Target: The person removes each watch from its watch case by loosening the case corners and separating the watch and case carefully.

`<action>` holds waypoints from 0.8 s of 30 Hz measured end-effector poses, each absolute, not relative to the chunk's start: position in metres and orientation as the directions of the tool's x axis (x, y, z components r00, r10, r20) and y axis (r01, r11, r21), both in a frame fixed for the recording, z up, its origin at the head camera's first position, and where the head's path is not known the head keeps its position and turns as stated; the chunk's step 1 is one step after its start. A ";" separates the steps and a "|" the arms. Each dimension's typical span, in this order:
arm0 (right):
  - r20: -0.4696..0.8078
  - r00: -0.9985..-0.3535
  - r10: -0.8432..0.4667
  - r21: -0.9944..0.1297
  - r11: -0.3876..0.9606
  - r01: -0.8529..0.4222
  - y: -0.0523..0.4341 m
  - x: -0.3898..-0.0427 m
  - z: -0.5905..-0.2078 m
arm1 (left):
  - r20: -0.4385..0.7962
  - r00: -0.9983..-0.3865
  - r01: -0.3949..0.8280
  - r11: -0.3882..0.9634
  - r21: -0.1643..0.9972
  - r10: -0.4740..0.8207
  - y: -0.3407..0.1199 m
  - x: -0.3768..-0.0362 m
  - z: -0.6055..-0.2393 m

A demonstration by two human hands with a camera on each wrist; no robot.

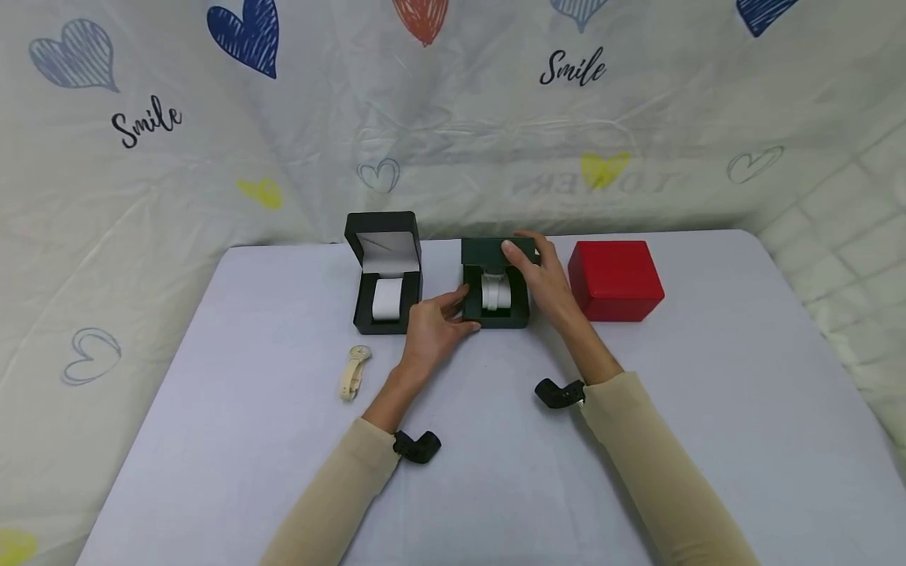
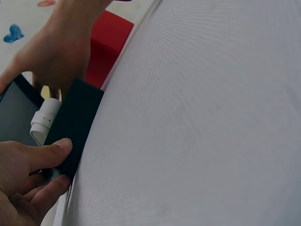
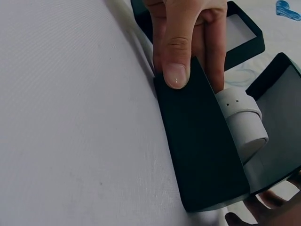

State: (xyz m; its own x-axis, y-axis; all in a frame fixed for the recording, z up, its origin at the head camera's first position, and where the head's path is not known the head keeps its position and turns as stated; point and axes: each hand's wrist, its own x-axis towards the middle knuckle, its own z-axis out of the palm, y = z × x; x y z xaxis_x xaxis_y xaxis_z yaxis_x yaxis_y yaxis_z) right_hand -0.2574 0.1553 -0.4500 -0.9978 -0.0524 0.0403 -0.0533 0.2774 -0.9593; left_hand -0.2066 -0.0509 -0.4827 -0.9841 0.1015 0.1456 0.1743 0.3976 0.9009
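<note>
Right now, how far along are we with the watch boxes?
Done, by the look of it: the middle black box already has a white watch on its cushion. In hand: the left hand steadies its base while the right hand grips its lid. Left: the beige watch lies loose on the table, the left black box stands open, watchless, and the red box is shut.
</note>
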 end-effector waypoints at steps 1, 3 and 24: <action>0.049 -0.998 -0.050 -0.962 0.267 -0.061 0.155 -0.258 -0.450 | 0.146 -0.984 0.175 0.398 0.901 0.102 -0.051 -0.207 -0.483; 0.060 -0.997 -0.047 -0.968 0.240 -0.069 0.154 -0.259 -0.451 | 0.152 -0.983 0.181 0.399 0.899 0.104 -0.051 -0.207 -0.484; 0.083 -0.995 -0.053 -0.968 0.232 -0.093 0.162 -0.268 -0.458 | 0.158 -0.982 0.188 0.409 0.893 0.107 -0.049 -0.207 -0.483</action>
